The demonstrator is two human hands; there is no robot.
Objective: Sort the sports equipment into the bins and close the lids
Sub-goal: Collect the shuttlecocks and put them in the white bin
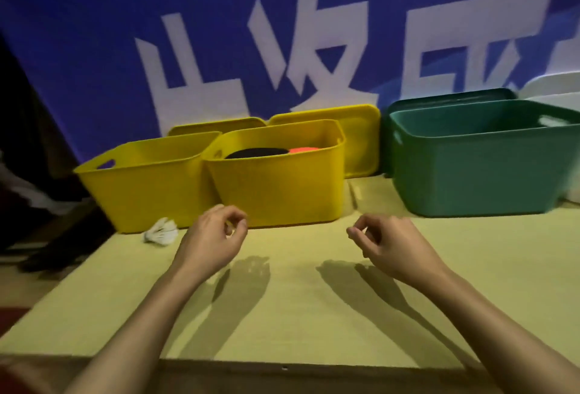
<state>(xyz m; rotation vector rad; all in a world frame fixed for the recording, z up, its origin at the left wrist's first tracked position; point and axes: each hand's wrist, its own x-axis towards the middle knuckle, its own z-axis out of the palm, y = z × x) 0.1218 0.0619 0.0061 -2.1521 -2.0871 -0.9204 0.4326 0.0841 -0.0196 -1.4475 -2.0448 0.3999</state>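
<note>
Left yellow bin (138,186) sits at the tabletop's (298,309) far left edge, lid off. A white shuttlecock (160,231) lies just in front of it. Left hand (213,243) hovers beside it, fingers loosely curled, holding nothing. The middle yellow bin (276,189) has black and orange stuff inside. Right hand (392,249) is the same, empty. The green bin (483,167) is open at far right, lids propped behind.

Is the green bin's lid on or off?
Off. The green bin stands open-topped, and its lid leans upright behind it against the banner.
</note>
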